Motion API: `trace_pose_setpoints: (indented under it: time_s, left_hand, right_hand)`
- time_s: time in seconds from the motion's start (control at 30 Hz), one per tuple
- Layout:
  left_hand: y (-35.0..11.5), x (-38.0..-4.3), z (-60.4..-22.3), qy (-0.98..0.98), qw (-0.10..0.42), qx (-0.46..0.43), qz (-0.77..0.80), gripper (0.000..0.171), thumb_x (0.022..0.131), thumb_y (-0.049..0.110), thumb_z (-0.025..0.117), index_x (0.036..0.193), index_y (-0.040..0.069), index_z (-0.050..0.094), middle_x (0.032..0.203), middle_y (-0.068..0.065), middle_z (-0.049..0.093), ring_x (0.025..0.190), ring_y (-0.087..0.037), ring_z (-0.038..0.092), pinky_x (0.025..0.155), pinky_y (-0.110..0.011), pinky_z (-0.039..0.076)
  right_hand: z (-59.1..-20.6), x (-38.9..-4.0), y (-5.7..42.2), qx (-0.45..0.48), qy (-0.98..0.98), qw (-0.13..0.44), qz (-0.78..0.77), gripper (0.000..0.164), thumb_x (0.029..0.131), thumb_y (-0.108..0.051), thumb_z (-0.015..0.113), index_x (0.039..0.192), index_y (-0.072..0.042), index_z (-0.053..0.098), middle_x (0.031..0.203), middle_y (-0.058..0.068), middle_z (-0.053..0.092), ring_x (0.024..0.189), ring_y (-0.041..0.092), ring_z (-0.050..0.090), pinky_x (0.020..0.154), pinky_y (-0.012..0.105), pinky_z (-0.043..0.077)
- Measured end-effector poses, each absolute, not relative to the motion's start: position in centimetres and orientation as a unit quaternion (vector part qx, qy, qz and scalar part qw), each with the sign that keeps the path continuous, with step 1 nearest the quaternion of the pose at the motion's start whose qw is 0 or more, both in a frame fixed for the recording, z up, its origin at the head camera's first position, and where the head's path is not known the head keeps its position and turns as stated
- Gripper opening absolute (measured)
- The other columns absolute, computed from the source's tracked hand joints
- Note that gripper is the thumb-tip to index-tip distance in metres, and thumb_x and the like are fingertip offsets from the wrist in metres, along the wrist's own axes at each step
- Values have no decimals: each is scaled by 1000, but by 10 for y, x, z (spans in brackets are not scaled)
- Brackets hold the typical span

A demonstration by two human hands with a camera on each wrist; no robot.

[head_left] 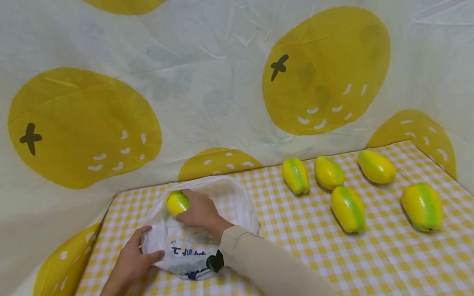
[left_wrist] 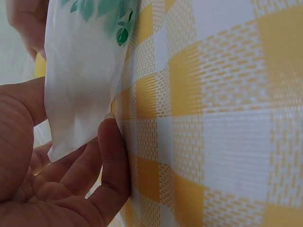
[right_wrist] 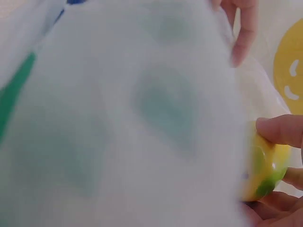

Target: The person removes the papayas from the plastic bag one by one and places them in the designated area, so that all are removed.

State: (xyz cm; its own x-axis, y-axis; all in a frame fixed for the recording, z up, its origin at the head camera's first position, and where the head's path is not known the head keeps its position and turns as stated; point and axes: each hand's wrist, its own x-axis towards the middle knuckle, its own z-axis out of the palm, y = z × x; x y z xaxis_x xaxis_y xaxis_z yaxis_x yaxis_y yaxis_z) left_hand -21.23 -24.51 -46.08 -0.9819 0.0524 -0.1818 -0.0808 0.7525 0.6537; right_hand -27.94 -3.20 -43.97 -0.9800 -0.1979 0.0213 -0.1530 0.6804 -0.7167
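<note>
A white plastic bag point(head_left: 189, 261) with dark lettering lies with its mouth spread wide on the left of the table. At its left side, my left hand point(head_left: 131, 260) holds the edge between thumb and fingers; green leaf prints show on the bag point(left_wrist: 80, 71) in the left wrist view. My right hand point(head_left: 200, 210) reaches over the bag's mouth and grips a yellow papaya point(head_left: 177, 204) with green streaks. In the right wrist view, thumb and fingers wrap the papaya point(right_wrist: 267, 165), while the blurred bag covers most of that picture.
Several more papayas stand on the right of the table, among them a front one point(head_left: 348, 209), a far-right one point(head_left: 422, 207) and a back one point(head_left: 295, 176). A yellow checked cloth point(head_left: 300, 270) covers the table. Behind hangs a fruit-print curtain point(head_left: 211, 96).
</note>
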Motion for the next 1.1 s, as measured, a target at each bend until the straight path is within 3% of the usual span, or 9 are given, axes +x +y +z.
trace_pose_setpoints:
  time_s: [0.2,0.57,0.87,1.1]
  left_hand:
    - [-247,-214,-460,935,90,3,343,86,92,27,78,159,2,31,160,-34,37,138,-52,48,109,-64,45]
    - [-246,-213,-459,935,109,-16,338,87,92,27,77,160,3,28,163,-36,30,143,-55,41,114,-69,39]
    - [-245,-213,-459,935,112,-19,335,89,92,29,77,161,3,27,164,-35,29,143,-54,40,115,-68,38]
    - [-244,-212,-456,935,107,-13,337,88,93,28,77,160,3,27,161,-37,32,142,-54,42,114,-68,39]
  right_hand:
    - [-430,-272,-20,-80,903,48,-418,78,87,-32,81,157,-21,48,155,1,57,128,25,61,109,40,50]
    - [-417,-257,1,-65,868,87,-485,78,88,-28,83,157,-22,48,154,5,57,127,25,59,107,44,51]
    - [-402,-244,21,-79,838,102,-530,76,89,-27,82,157,-22,48,154,9,57,120,26,62,93,39,58]
    - [-389,-232,33,-81,836,101,-533,78,90,-28,81,159,-23,45,159,7,52,139,32,55,99,44,57]
